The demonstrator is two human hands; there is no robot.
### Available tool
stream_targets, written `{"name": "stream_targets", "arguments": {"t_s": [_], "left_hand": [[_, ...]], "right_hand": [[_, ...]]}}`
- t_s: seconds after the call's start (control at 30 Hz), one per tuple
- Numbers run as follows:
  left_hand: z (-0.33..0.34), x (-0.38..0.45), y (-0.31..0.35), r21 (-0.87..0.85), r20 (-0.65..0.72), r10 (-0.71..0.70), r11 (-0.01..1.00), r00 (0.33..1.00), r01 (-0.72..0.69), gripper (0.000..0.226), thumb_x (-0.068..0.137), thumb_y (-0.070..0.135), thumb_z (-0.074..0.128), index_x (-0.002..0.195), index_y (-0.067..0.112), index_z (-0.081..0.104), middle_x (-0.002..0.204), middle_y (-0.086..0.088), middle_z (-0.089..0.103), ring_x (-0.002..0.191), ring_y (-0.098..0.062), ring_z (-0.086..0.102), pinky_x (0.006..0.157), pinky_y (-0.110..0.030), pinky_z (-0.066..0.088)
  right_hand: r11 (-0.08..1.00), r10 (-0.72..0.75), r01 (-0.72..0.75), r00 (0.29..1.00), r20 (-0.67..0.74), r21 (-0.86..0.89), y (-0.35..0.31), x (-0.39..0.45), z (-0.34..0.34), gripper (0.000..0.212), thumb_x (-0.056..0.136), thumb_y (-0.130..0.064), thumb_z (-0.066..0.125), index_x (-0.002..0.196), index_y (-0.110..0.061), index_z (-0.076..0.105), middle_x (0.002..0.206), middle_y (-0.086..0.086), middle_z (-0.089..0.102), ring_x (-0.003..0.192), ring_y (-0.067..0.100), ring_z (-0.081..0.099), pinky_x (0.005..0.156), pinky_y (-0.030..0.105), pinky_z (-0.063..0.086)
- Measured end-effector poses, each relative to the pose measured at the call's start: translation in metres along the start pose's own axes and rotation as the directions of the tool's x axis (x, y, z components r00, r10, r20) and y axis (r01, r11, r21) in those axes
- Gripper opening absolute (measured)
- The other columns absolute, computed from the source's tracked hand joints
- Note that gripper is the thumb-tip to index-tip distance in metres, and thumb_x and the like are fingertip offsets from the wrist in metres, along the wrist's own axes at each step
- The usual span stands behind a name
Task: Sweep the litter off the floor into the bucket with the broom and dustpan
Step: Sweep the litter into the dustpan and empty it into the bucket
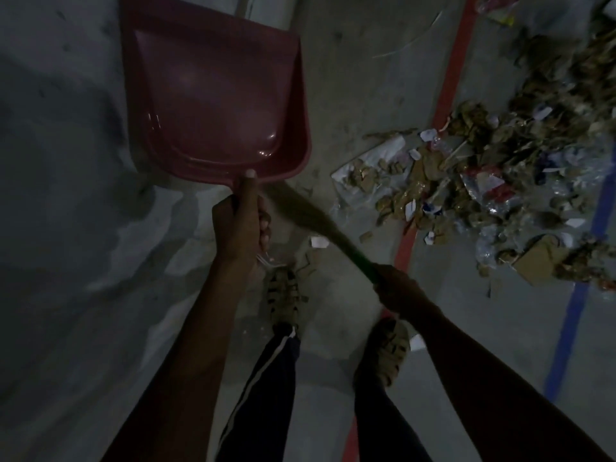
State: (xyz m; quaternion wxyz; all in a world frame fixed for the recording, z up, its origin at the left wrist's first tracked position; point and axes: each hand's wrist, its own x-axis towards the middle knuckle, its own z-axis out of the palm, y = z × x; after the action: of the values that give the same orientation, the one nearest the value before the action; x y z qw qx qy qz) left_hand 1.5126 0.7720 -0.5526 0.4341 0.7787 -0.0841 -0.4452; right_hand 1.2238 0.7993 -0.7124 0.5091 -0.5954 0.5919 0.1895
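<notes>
At the middle of the view, the left hand (240, 225) grips the handle of the one red dustpan (213, 95), fingers curled round the handle and the thumb laid straight along it, its tip touching the pan's near rim. The pan is held up off the floor (366, 78), its hollow face turned toward the camera. Its long axis runs from the hand away to the far left, with the wide open lip at the far end, partly cut off by the top edge of the frame.

To the right and nearer, the right hand (396, 288) closes round the green grip of the one broom (320, 221). The fingers wrap the grip; how tightly cannot be made out in the dim light. The broom runs from that hand up and left, its blurred bristle end passing just behind the left hand and under the pan's near rim.

The litter (500, 175) lies in one loose heap on the far right of the floor: dry leaves, paper scraps, plastic wrappers and a piece of cardboard. It straddles a red floor line (450, 81), with a blue floor line (573, 315) further right. A few stray scraps lie near the two sandalled feet (286, 295).
</notes>
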Motion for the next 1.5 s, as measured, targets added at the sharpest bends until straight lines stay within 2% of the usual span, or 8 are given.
{"name": "stream_targets", "arguments": {"t_s": [0.3, 0.43, 0.53, 0.73, 0.83, 0.97, 1.2, 1.5], "left_hand": [[0.030, -0.066, -0.021, -0.067, -0.065, -0.009, 0.998, 0.998, 0.004, 0.055, 0.098, 0.059, 0.054, 0.066, 0.015, 0.050, 0.044, 0.003, 0.046, 0.034, -0.010, 0.038, 0.038, -0.018, 0.028], [0.040, -0.084, -0.024, -0.086, -0.092, 0.018, 0.996, 0.996, -0.026, 0.056, 0.097, 0.061, 0.054, 0.065, 0.015, 0.050, 0.045, 0.002, 0.046, 0.035, -0.011, 0.038, 0.038, -0.018, 0.029], [0.043, -0.098, -0.033, -0.105, -0.127, 0.016, 0.994, 0.992, -0.030, 0.057, 0.095, 0.064, 0.055, 0.063, 0.017, 0.050, 0.046, 0.002, 0.046, 0.035, -0.012, 0.038, 0.039, -0.018, 0.029], [0.038, -0.126, -0.078, -0.128, -0.205, -0.020, 0.992, 0.978, -0.006, 0.055, 0.096, 0.062, 0.055, 0.065, 0.018, 0.052, 0.045, 0.004, 0.046, 0.035, -0.011, 0.038, 0.037, -0.016, 0.030], [0.028, -0.139, -0.107, -0.177, -0.239, -0.090, 0.983, 0.967, 0.047, 0.053, 0.094, 0.064, 0.056, 0.065, 0.020, 0.051, 0.046, 0.005, 0.044, 0.035, -0.009, 0.036, 0.037, -0.016, 0.028], [0.013, -0.145, -0.136, -0.190, -0.287, -0.132, 0.979, 0.949, 0.079, 0.055, 0.095, 0.063, 0.057, 0.064, 0.018, 0.051, 0.045, 0.003, 0.043, 0.033, -0.011, 0.035, 0.036, -0.016, 0.026], [-0.010, -0.137, -0.163, -0.250, -0.292, -0.144, 0.966, 0.945, 0.070, 0.052, 0.097, 0.059, 0.056, 0.068, 0.016, 0.050, 0.048, 0.001, 0.043, 0.036, -0.012, 0.036, 0.036, -0.016, 0.025], [-0.057, -0.165, -0.196, -0.312, -0.296, -0.115, 0.950, 0.948, 0.017, 0.053, 0.098, 0.058, 0.055, 0.065, 0.016, 0.049, 0.045, 0.001, 0.042, 0.034, -0.011, 0.035, 0.037, -0.016, 0.025]], "right_hand": [[0.906, 0.419, -0.367, 0.851, -0.318, 0.211, 0.110, -0.047, -0.064, 0.052, 0.097, -0.018, 0.047, 0.145, -0.032, 0.033, 0.106, 0.007, 0.058, 0.071, 0.028, 0.064, 0.045, 0.038, 0.057], [0.957, 0.289, -0.241, 0.830, -0.477, 0.161, 0.125, -0.054, -0.082, 0.044, 0.100, -0.019, 0.046, 0.142, -0.024, 0.034, 0.124, 0.009, 0.053, 0.079, 0.030, 0.064, 0.055, 0.046, 0.059], [0.995, 0.066, -0.018, 0.868, -0.492, 0.101, 0.124, -0.059, -0.078, 0.049, 0.100, -0.019, 0.047, 0.145, -0.028, 0.032, 0.126, 0.006, 0.050, 0.069, 0.026, 0.063, 0.044, 0.041, 0.055], [0.932, -0.363, 0.351, 0.898, -0.249, -0.093, 0.092, -0.050, -0.024, 0.051, 0.095, -0.007, 0.052, 0.144, -0.016, 0.041, 0.125, 0.012, 0.056, 0.078, 0.019, 0.062, 0.066, 0.019, 0.047], [0.878, -0.457, 0.451, 0.890, 0.001, -0.162, 0.082, -0.044, 0.030, 0.056, 0.090, -0.013, 0.053, 0.144, -0.016, 0.041, 0.131, 0.012, 0.055, 0.106, 0.030, 0.061, 0.091, 0.030, 0.048], [0.880, -0.370, 0.392, 0.920, 0.129, -0.267, 0.098, -0.047, 0.080, 0.046, 0.089, -0.019, 0.055, 0.133, -0.023, 0.043, 0.116, 0.005, 0.061, 0.097, 0.030, 0.066, 0.083, 0.043, 0.056], [0.979, -0.107, 0.067, 0.972, -0.211, -0.191, 0.157, -0.056, 0.080, 0.045, 0.096, -0.017, 0.049, 0.141, -0.024, 0.046, 0.140, 0.005, 0.049, 0.108, 0.035, 0.061, 0.091, 0.044, 0.049], [0.997, 0.049, -0.078, 0.779, -0.625, -0.018, 0.157, -0.068, 0.073, 0.043, 0.099, -0.013, 0.047, 0.142, -0.007, 0.045, 0.144, 0.015, 0.042, 0.111, 0.038, 0.058, 0.091, 0.045, 0.048]]}}
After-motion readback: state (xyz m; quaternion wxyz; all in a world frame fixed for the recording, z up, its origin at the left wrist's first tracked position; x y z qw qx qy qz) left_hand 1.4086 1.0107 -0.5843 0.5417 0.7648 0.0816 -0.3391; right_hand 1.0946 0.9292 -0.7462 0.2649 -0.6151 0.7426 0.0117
